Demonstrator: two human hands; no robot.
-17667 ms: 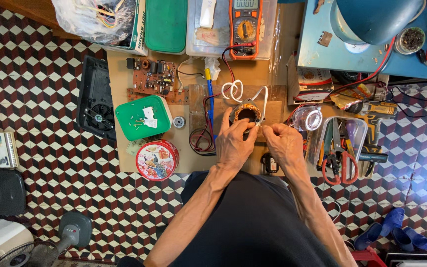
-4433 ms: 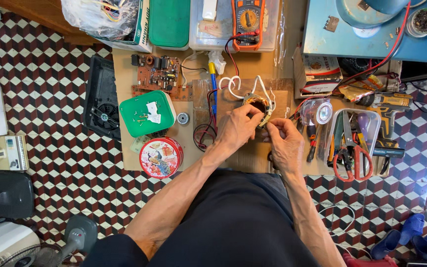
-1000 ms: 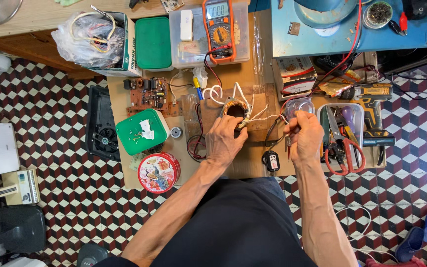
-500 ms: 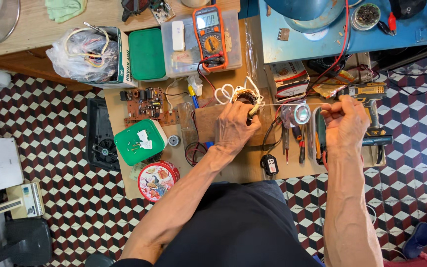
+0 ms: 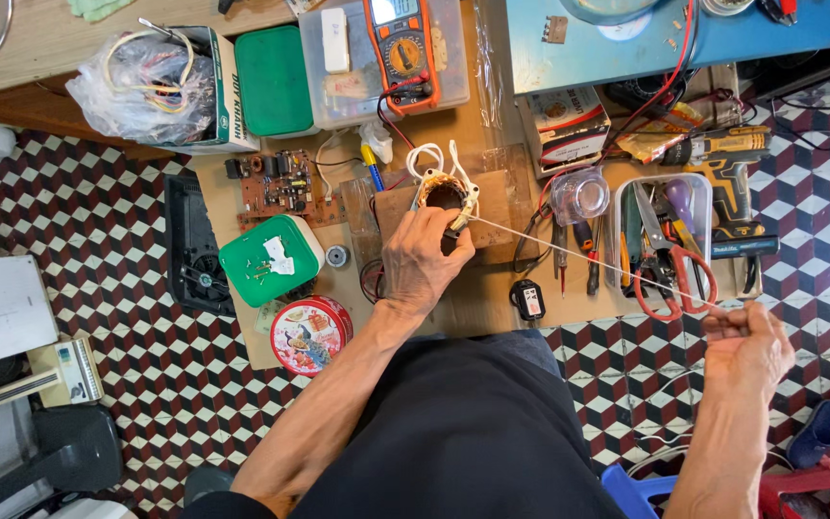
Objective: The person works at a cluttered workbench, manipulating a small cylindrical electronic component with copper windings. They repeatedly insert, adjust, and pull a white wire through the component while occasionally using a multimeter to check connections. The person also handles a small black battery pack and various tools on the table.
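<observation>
Right hand, pinched on white string, now farther out; left hand clamped on stator.

Your floor is tiled in a cube pattern of dark red, black and white. The counter is plain tan. The string you pull is white, running from a coil of coppery brown windings with white leads. Beside it sit a green lid, a round red tin with a pictured top, a brown circuit board, an orange and black meter and red-handled scissors. Your lap is in black cloth.
</observation>
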